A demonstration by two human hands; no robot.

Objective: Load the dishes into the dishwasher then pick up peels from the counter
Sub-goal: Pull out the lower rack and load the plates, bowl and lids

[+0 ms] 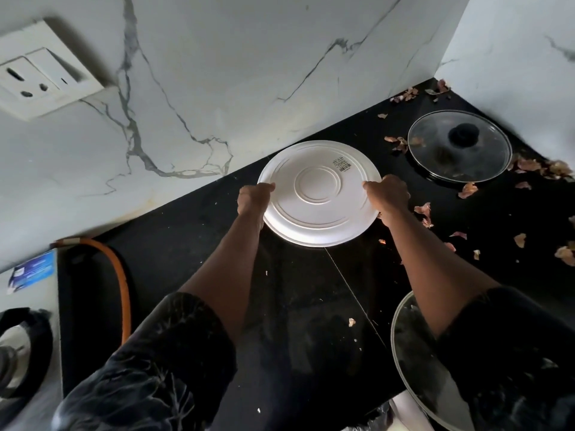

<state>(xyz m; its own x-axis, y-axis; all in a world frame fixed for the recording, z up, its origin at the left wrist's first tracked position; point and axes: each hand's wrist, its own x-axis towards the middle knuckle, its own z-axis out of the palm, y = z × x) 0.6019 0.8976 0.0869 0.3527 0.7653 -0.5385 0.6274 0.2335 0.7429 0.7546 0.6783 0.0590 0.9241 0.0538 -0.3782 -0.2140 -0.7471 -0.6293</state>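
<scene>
A white plate [317, 194] lies upside down on the black counter [295, 306], its underside and a barcode sticker facing up. My left hand [253, 199] grips its left rim and my right hand [389, 194] grips its right rim. A glass lid with a black knob [460, 146] lies to the right of the plate. Dry onion peels [468, 189] are scattered over the right side of the counter and in the back corner [413, 93]. Another glass lid [413, 353] shows at the lower right, partly hidden by my right sleeve.
A marble wall with a white socket plate [40, 73] rises behind the counter. An orange gas hose [123, 284] runs along the left. A stove burner [18, 353] sits at the lower left edge. Small crumbs dot the counter.
</scene>
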